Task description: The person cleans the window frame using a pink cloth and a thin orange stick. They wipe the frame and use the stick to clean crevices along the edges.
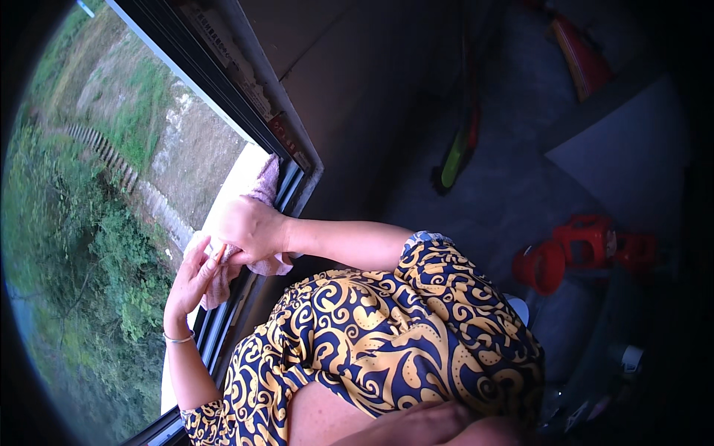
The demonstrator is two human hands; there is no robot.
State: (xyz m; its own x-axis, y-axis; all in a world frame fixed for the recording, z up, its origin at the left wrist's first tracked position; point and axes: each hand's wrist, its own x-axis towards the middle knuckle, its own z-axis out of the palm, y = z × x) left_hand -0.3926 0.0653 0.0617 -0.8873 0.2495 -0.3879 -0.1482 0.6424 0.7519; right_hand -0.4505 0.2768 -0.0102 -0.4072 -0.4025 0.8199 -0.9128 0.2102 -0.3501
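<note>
Cloth, pale pink and purplish, bunched under the fingers of the right hand, which are curled over it and seem to grip its folds, with loose ends poking out beyond the knuckles and below the thumb. The left hand, just beside, has its fingers fairly straight and laid against the cloth; whether they pinch it, I cannot tell. A thin orange-brown thing shows between the two hands, too small to make out. The cloth looks light, limp and soft, likely to sag wherever it is unsupported and hard to damage; the thick gathered part beneath the right fingers seems the surest hold, the loose ends the poorest. Whether it is damp does not show. Under and beyond the fingers lies a bright white ledge, with dark window tracks on the body side. Past the left fingers, outdoors, are leafy trees and a stepped path. Well to the right of both hands, in a dim room, are a green broom-like head and red plastic stools
</note>
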